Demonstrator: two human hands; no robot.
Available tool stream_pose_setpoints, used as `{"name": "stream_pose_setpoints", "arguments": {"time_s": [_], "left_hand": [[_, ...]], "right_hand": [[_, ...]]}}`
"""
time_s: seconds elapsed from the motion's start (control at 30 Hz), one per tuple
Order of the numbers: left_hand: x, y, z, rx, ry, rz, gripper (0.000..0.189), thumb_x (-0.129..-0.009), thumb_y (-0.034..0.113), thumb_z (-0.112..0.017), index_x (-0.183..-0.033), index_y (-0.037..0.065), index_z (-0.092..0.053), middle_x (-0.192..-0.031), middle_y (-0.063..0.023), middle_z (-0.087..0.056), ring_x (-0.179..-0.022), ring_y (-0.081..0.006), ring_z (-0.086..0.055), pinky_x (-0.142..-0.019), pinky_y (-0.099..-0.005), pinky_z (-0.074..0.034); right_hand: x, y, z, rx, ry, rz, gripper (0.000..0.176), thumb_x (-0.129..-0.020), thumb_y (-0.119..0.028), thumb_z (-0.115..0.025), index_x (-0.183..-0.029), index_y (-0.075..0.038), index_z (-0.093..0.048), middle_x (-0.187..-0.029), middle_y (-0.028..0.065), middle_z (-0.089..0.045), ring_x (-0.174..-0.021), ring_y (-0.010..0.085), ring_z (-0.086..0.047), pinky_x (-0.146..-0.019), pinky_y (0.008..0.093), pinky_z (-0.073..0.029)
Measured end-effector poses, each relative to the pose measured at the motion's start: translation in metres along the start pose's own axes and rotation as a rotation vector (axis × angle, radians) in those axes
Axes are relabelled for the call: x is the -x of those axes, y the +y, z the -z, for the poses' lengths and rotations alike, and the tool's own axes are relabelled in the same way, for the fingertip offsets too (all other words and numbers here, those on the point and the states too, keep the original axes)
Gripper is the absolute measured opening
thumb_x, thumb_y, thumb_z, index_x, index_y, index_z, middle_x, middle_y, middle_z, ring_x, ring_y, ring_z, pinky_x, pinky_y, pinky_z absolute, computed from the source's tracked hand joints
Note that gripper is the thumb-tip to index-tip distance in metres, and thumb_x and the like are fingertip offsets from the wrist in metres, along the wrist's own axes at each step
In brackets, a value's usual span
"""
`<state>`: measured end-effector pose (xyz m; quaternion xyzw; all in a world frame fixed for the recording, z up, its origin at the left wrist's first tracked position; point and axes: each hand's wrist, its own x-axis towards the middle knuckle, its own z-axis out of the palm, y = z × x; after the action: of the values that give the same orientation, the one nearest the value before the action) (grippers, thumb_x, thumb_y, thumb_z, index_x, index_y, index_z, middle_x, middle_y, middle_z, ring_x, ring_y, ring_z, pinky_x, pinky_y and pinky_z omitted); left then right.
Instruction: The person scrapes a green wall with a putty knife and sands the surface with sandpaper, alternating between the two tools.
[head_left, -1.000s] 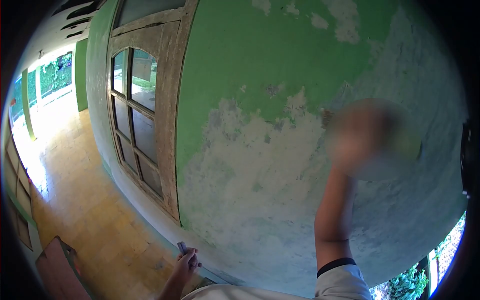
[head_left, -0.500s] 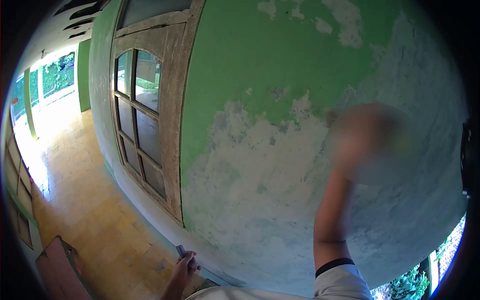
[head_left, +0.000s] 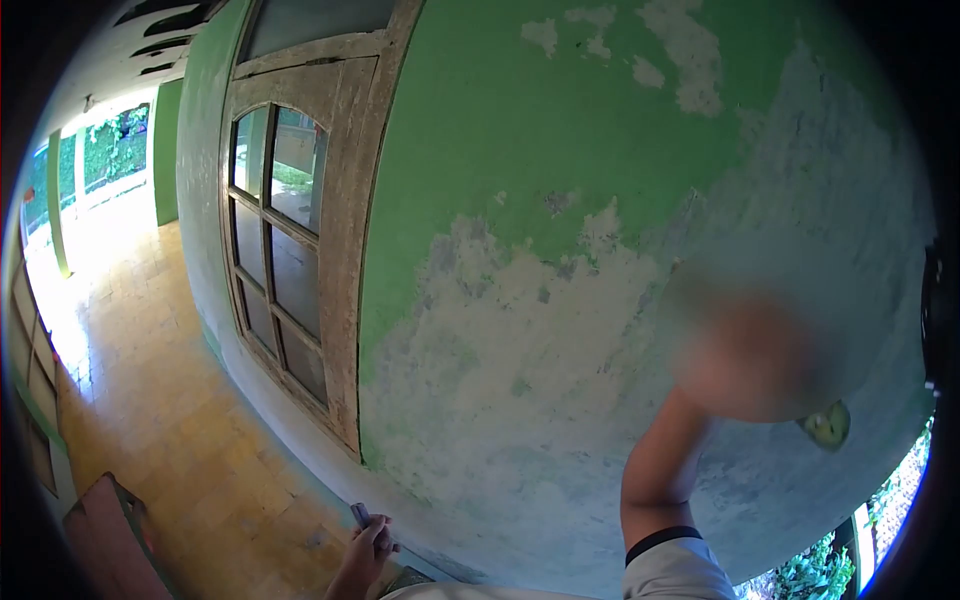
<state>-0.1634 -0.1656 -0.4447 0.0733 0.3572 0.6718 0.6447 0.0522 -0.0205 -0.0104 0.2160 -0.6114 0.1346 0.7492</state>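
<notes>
Low in the view, my left hand (head_left: 374, 540) is closed around a small grey object (head_left: 360, 515) that sticks up above the fingers. My right hand (head_left: 755, 355) is raised in front of the wall (head_left: 530, 340) and blurred, so its fingers and anything in them cannot be made out. The wall there has peeling green paint and bare grey-white patches. A small green-yellow thing (head_left: 828, 425) shows just below and to the right of my right hand; whether the hand touches it is unclear.
A worn wooden window frame (head_left: 345, 250) with glass panes is set in the wall at the left. Beyond lies a yellow tiled floor (head_left: 180, 400). A reddish board-like object (head_left: 115, 545) stands at the lower left, and plants (head_left: 815, 570) show at the lower right.
My right hand has moved down across the wall. The green-yellow thing beside it now shows more clearly. My left hand has hardly moved.
</notes>
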Motion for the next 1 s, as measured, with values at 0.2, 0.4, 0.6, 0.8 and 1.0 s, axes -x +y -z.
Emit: {"name": "stream_pose_setpoints", "arguments": {"time_s": [0.2,0.4,0.6,0.8,1.0], "left_hand": [[0.003,0.004,-0.008,-0.014,-0.008,-0.034,0.012,-0.092,0.017,-0.049,-0.093,0.006,-0.052,-0.054,0.0017,-0.041,-0.046,-0.0102,-0.04,-0.058,-0.0342,-0.044],[0.009,0.002,0.006,0.006,0.008,-0.019,0.011,-0.092,0.018,-0.049,-0.093,0.007,-0.052,-0.054,0.0028,-0.038,-0.045,-0.0099,-0.038,-0.059,-0.0339,-0.044],[0.014,0.001,0.008,0.001,0.041,-0.032,0.011,-0.091,0.021,-0.049,-0.09,0.009,-0.05,-0.052,0.0038,-0.033,-0.043,-0.011,-0.034,-0.056,-0.0351,-0.043],[0.013,-0.002,0.007,0.025,0.028,-0.016,0.012,-0.092,0.019,-0.049,-0.093,0.007,-0.051,-0.053,0.0041,-0.033,-0.044,-0.0094,-0.034,-0.059,-0.0332,-0.044],[0.01,-0.004,0.011,0.028,0.005,0.0,0.012,-0.092,0.019,-0.049,-0.093,0.007,-0.051,-0.053,0.0045,-0.033,-0.043,-0.0091,-0.033,-0.059,-0.0329,-0.044]], "right_hand": [[0.012,0.028,-0.002,0.326,0.128,-0.255,0.026,-0.092,-0.011,-0.038,-0.067,-0.014,-0.03,-0.051,-0.0026,-0.025,-0.048,0.0091,-0.022,-0.048,0.0244,-0.024],[0.009,0.027,0.001,0.11,-0.047,0.036,0.025,-0.087,-0.003,-0.044,-0.068,-0.011,-0.03,-0.051,-0.0031,-0.025,-0.046,0.0075,-0.022,-0.043,0.0265,-0.021],[0.009,0.004,-0.004,-0.06,0.013,0.082,0.026,-0.086,-0.004,-0.048,-0.069,-0.011,-0.03,-0.05,-0.0033,-0.021,-0.043,0.0077,-0.02,-0.043,0.0255,-0.018],[0.006,0.036,-0.001,0.325,0.008,0.008,0.024,-0.089,-0.005,-0.047,-0.071,-0.01,-0.032,-0.05,-0.0023,-0.028,-0.043,0.0065,-0.024,-0.04,0.0247,-0.021],[0.007,0.03,-0.012,0.352,0.102,0.016,0.023,-0.085,-0.002,-0.046,-0.069,-0.01,-0.032,-0.048,-0.0024,-0.027,-0.043,0.0074,-0.027,-0.041,0.0246,-0.022]]}}
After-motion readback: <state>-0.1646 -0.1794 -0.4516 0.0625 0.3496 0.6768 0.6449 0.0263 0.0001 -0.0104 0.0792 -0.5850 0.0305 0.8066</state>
